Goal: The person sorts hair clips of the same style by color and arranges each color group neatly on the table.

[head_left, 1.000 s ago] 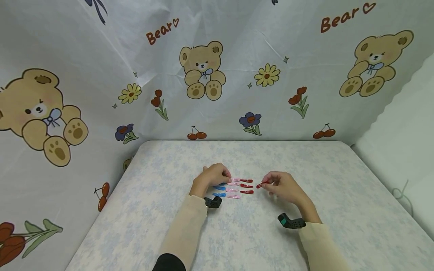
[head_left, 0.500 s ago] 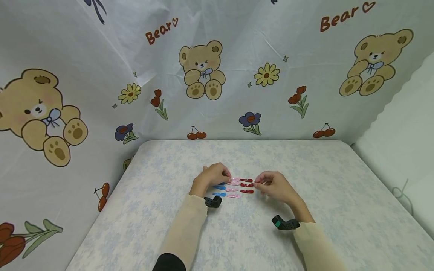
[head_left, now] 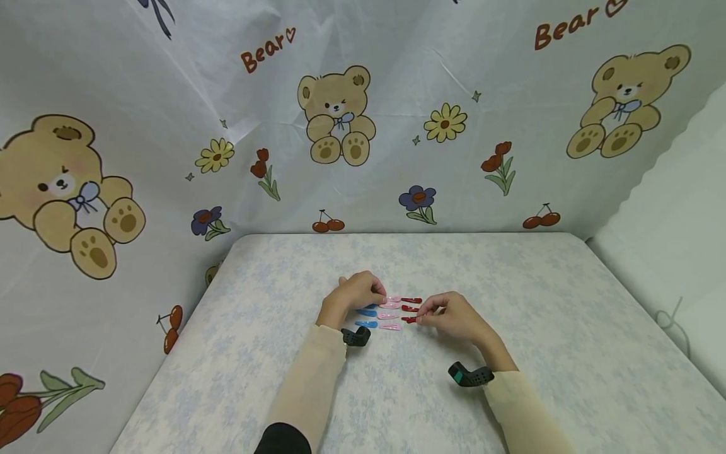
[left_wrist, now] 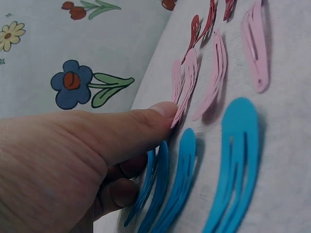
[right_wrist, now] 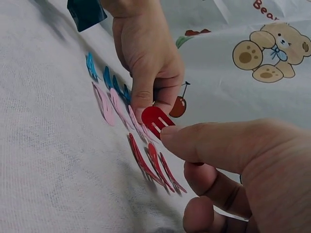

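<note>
Snap hair clips lie in short columns on the table: blue clips (head_left: 366,324) on the left, pink clips (head_left: 389,316) in the middle, red clips (head_left: 411,301) on the right. My left hand (head_left: 358,291) stays at the far end of the pink column. Its thumb and a largely hidden finger pinch the end of a pink hair clip (left_wrist: 175,77), with the other fingers curled above the blue clips. My right hand (head_left: 458,318) pinches a red hair clip (right_wrist: 156,120) between thumb and finger, raised over the lying red clips in the right wrist view.
The pale patterned table (head_left: 272,384) bears the clips near its middle. A bear-print cloth (head_left: 386,126) hangs behind it. Black wrist cameras (head_left: 356,337) sit on both wrists. A thin cord (head_left: 673,318) hangs beyond the right edge.
My right hand has moved left and a little nearer with the red hair clip, from beside the red column to its near end. The left hand keeps its place.
</note>
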The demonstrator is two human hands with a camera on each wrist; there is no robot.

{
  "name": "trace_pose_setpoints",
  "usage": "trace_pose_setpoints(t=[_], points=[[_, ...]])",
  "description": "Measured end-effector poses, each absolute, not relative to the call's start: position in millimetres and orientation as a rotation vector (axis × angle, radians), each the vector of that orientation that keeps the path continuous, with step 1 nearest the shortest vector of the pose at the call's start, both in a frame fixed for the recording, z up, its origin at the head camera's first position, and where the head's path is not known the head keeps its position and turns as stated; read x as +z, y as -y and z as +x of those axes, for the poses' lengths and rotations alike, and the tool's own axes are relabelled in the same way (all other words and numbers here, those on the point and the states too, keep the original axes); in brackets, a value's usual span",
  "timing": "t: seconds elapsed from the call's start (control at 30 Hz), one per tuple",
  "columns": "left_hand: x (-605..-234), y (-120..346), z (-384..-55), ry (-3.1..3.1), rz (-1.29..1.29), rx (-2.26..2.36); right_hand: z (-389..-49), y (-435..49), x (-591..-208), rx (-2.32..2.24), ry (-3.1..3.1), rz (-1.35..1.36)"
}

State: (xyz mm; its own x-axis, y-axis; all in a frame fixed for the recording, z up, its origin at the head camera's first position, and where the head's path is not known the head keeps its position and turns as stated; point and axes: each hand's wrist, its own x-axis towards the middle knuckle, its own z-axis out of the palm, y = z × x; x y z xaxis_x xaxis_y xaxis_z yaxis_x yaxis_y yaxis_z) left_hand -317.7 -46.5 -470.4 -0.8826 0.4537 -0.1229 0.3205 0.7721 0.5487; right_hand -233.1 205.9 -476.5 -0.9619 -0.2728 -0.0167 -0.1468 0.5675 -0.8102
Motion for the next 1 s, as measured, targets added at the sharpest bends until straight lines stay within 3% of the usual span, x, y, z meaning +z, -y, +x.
trace_pose_setpoints(t=[1.0], points=[[-467.2, 46.0, -316.1, -2.719, 0.602, 0.778, -230.2, -196.2, -486.5, -1.062, -2.864, -0.43]])
